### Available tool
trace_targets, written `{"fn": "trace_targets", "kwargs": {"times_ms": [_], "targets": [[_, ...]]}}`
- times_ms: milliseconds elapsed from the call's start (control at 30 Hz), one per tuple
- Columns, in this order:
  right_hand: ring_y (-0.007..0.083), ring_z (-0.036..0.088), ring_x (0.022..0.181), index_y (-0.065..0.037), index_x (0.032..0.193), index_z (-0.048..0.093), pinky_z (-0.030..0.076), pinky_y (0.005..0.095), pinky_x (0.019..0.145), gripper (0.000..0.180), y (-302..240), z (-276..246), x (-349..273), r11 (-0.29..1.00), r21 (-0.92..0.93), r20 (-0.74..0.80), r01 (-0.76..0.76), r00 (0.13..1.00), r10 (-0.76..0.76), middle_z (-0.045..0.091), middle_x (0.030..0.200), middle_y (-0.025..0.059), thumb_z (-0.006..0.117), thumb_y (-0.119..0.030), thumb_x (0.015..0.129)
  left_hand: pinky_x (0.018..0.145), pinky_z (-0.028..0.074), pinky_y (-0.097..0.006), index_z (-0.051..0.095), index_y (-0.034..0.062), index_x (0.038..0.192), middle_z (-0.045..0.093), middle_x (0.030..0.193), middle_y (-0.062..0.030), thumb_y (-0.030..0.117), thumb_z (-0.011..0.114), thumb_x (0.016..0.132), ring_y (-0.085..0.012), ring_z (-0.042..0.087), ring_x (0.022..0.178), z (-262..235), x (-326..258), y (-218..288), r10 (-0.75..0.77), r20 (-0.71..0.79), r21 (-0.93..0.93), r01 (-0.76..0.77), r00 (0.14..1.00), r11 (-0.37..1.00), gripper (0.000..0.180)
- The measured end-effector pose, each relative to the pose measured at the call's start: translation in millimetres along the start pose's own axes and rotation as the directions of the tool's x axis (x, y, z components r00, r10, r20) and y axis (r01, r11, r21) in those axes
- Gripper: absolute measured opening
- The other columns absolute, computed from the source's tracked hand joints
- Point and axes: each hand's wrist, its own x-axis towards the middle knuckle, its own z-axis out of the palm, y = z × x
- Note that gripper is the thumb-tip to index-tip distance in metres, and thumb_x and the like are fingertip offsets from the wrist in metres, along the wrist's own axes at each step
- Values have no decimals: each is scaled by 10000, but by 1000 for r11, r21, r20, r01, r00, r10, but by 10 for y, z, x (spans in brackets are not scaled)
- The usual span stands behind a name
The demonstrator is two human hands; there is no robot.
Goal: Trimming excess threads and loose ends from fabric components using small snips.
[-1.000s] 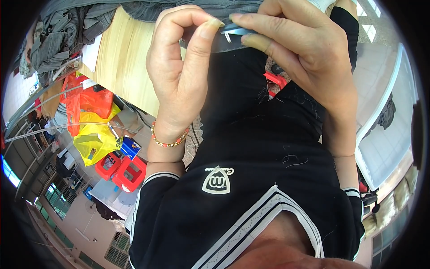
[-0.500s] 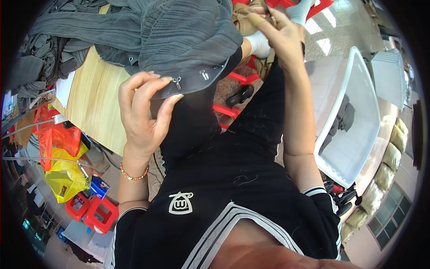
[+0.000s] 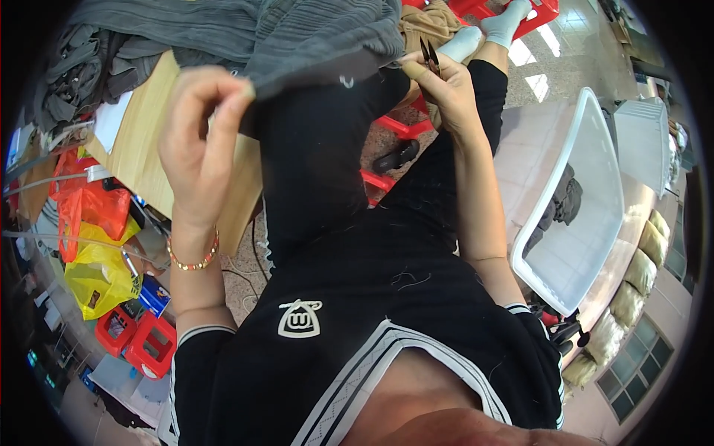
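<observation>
A grey ribbed garment lies over the table edge and my leg, its dark smooth band stretched between my hands. A small metal hook shows on the band. My left hand, slightly blurred, is closed with thumb and fingers pinching the band's left end. At the band's right end is my right hand, closed, thumb and forefinger together at the fabric's edge. Dark thread snips stick up out of that hand, their points upward; their lower part is hidden in the fingers.
A wooden table with more grey fabric stands at the left. Below it are red and yellow plastic bags and red stools. At the right stands a white tub holding dark cloth. Another person's feet rest ahead.
My left hand has moved left and up, drawing the band out. My right hand has come down and left to the band's right end, and the snips now show clearly.
</observation>
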Motion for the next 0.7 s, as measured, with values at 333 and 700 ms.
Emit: {"fn": "trace_targets", "kwargs": {"times_ms": [333, 700], "targets": [[-7, 363, 585, -18, 1258, 679, 291, 193, 525, 451, -61, 375, 231, 972, -114, 60, 203, 979, -197, 453, 678, -114, 805, -88, 830, 715, 396, -154, 585, 0, 1020, 539, 891, 37, 20, 580, 1010, -28, 491, 800, -25, 1189, 830, 383, 11, 182, -378, 924, 908, 23], [-14, 374, 611, -64, 1196, 739, 241, 195, 541, 288, -337, 415, 429, 963, 62, 146, 261, 953, -267, 475, 714, -126, 711, -171, 929, 732, 430, -161, 595, 29, 1003, 564, 904, 42, 43, 578, 1016, -32, 519, 818, -297, 1366, 899, 388, -63, 141, -376, 920, 916, 25]]}}
